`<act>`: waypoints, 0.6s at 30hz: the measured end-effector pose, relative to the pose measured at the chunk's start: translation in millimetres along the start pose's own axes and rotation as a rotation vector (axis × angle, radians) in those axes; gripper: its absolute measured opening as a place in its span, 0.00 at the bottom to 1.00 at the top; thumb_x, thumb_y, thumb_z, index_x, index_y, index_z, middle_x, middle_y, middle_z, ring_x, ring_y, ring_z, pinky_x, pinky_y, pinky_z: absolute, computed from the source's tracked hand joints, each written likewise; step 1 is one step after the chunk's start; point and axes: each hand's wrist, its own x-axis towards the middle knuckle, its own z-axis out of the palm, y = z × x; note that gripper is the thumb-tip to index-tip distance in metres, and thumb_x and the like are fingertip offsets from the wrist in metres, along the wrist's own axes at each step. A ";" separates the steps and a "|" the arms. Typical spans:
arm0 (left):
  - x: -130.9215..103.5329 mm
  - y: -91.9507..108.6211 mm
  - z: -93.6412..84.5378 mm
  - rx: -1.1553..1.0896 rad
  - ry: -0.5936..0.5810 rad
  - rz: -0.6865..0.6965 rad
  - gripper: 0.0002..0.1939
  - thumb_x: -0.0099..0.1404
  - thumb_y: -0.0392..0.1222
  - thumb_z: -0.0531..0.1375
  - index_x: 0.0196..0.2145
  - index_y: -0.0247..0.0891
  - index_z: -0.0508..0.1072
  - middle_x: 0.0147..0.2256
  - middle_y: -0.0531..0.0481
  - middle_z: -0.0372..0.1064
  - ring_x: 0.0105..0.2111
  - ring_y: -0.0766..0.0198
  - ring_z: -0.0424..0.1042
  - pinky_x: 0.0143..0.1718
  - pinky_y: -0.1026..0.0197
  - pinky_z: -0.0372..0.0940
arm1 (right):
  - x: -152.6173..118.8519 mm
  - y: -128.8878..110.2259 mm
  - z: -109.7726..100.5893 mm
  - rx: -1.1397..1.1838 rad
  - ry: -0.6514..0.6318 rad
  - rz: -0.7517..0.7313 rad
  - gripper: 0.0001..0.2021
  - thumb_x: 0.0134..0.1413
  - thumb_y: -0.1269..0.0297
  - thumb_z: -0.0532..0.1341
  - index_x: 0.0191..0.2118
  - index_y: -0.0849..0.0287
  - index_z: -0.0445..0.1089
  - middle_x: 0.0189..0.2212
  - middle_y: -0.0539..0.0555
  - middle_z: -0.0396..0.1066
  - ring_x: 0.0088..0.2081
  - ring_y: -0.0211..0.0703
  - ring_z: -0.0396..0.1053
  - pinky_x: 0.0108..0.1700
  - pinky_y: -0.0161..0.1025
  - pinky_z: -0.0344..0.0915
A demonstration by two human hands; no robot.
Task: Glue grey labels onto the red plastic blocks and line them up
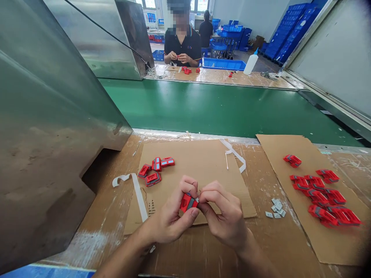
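My left hand is closed around a small red and grey plastic part, shaped like a toy car body, above the near edge of a cardboard sheet. Thumb and fingers of my right hand are pinched together at that part's right end; a tiny pale bit shows there, too small to name. Several similar red parts lie on the sheet to the left, two with light blue panels. To the right, more red parts are grouped on a second cardboard sheet.
Small grey-white squares lie right of my hands. White strips and a cotton swab are on the sheet. A metal housing stands left. Beyond runs a green belt, with a person handling red parts across it.
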 end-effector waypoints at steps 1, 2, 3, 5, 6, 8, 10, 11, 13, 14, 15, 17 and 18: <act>-0.6 -0.1 0.0 0.009 0.001 -0.002 0.05 0.76 0.44 0.51 0.45 0.42 0.59 0.40 0.47 0.54 0.39 0.60 0.57 0.40 0.60 0.60 | 0.0 -0.5 0.3 -0.005 0.006 0.006 0.09 0.61 0.80 0.59 0.37 0.58 0.69 0.30 0.52 0.71 0.33 0.41 0.69 0.35 0.36 0.69; -1.4 0.3 0.2 0.018 0.002 -0.004 0.05 0.76 0.44 0.51 0.45 0.42 0.59 0.40 0.47 0.54 0.38 0.60 0.58 0.40 0.60 0.61 | -0.1 -1.0 0.8 -0.010 0.018 0.009 0.09 0.62 0.79 0.59 0.37 0.57 0.69 0.30 0.52 0.72 0.33 0.40 0.69 0.35 0.36 0.69; -2.4 1.0 0.4 0.025 0.006 -0.006 0.04 0.76 0.43 0.51 0.45 0.42 0.59 0.40 0.47 0.55 0.38 0.60 0.58 0.40 0.60 0.61 | -0.4 -1.4 1.4 -0.015 0.033 0.006 0.08 0.63 0.78 0.59 0.37 0.57 0.69 0.30 0.52 0.72 0.33 0.40 0.69 0.35 0.36 0.70; -4.6 3.0 0.1 0.052 0.018 -0.008 0.03 0.76 0.42 0.50 0.46 0.42 0.60 0.40 0.47 0.55 0.39 0.60 0.59 0.41 0.61 0.63 | -0.8 -1.7 2.9 -0.021 0.063 -0.022 0.06 0.64 0.75 0.59 0.37 0.57 0.69 0.30 0.53 0.73 0.33 0.40 0.70 0.36 0.36 0.71; -5.7 3.8 -0.7 0.074 0.029 -0.009 0.03 0.76 0.41 0.50 0.46 0.43 0.61 0.41 0.47 0.56 0.40 0.60 0.60 0.42 0.61 0.63 | -0.7 -1.4 3.8 -0.025 0.071 -0.044 0.05 0.64 0.74 0.59 0.38 0.57 0.69 0.31 0.53 0.73 0.33 0.39 0.71 0.37 0.36 0.72; -7.4 4.3 -3.8 0.127 0.057 -0.007 0.03 0.75 0.39 0.51 0.46 0.43 0.62 0.41 0.46 0.57 0.40 0.60 0.61 0.39 0.63 0.64 | 0.2 0.4 5.7 -0.039 0.082 -0.093 0.04 0.65 0.72 0.59 0.37 0.57 0.69 0.31 0.53 0.74 0.35 0.39 0.72 0.39 0.36 0.73; -7.9 2.9 -7.9 0.178 0.079 -0.009 0.03 0.74 0.39 0.52 0.45 0.43 0.63 0.41 0.47 0.58 0.38 0.60 0.62 0.35 0.64 0.64 | 1.3 3.5 7.6 -0.058 0.075 -0.126 0.05 0.67 0.71 0.58 0.37 0.57 0.68 0.31 0.53 0.76 0.36 0.39 0.74 0.41 0.36 0.74; -8.0 1.8 -9.8 0.195 0.086 -0.010 0.02 0.74 0.39 0.52 0.44 0.43 0.63 0.40 0.47 0.59 0.38 0.60 0.63 0.33 0.64 0.65 | 1.7 5.3 8.4 -0.076 0.060 -0.129 0.06 0.67 0.71 0.58 0.37 0.57 0.68 0.31 0.53 0.76 0.36 0.38 0.74 0.42 0.35 0.74; -8.0 -0.2 -12.4 0.214 0.090 -0.019 0.02 0.73 0.39 0.53 0.43 0.43 0.64 0.40 0.47 0.61 0.37 0.60 0.64 0.32 0.64 0.66 | 1.8 8.4 9.3 -0.119 0.024 -0.127 0.07 0.68 0.70 0.56 0.36 0.57 0.67 0.31 0.52 0.77 0.36 0.37 0.75 0.44 0.35 0.74; -8.3 -0.8 -12.9 0.216 0.094 -0.024 0.02 0.73 0.40 0.54 0.43 0.44 0.65 0.40 0.47 0.62 0.37 0.59 0.65 0.31 0.64 0.66 | 1.7 9.2 9.2 -0.138 0.015 -0.131 0.07 0.68 0.69 0.56 0.35 0.56 0.67 0.31 0.52 0.77 0.36 0.37 0.75 0.45 0.34 0.74; -8.9 -1.0 -12.8 0.213 0.101 -0.030 0.02 0.72 0.41 0.55 0.43 0.44 0.65 0.40 0.47 0.62 0.37 0.59 0.66 0.30 0.64 0.67 | 1.6 9.4 8.5 -0.155 0.008 -0.136 0.07 0.68 0.69 0.56 0.36 0.56 0.67 0.31 0.52 0.77 0.37 0.36 0.75 0.46 0.34 0.74; -11.0 -0.5 -11.2 0.193 0.178 -0.048 0.04 0.72 0.45 0.56 0.43 0.46 0.66 0.42 0.47 0.63 0.39 0.57 0.66 0.31 0.62 0.68 | 1.6 7.6 6.2 -0.180 -0.011 -0.169 0.05 0.69 0.66 0.56 0.39 0.57 0.68 0.35 0.53 0.78 0.40 0.36 0.75 0.51 0.35 0.73; -12.3 -0.3 -10.2 0.177 0.231 -0.046 0.05 0.71 0.46 0.57 0.43 0.47 0.66 0.42 0.48 0.63 0.41 0.56 0.66 0.34 0.60 0.69 | 2.0 5.7 5.2 -0.196 -0.026 -0.192 0.06 0.69 0.63 0.57 0.41 0.58 0.68 0.38 0.54 0.78 0.43 0.37 0.75 0.53 0.36 0.72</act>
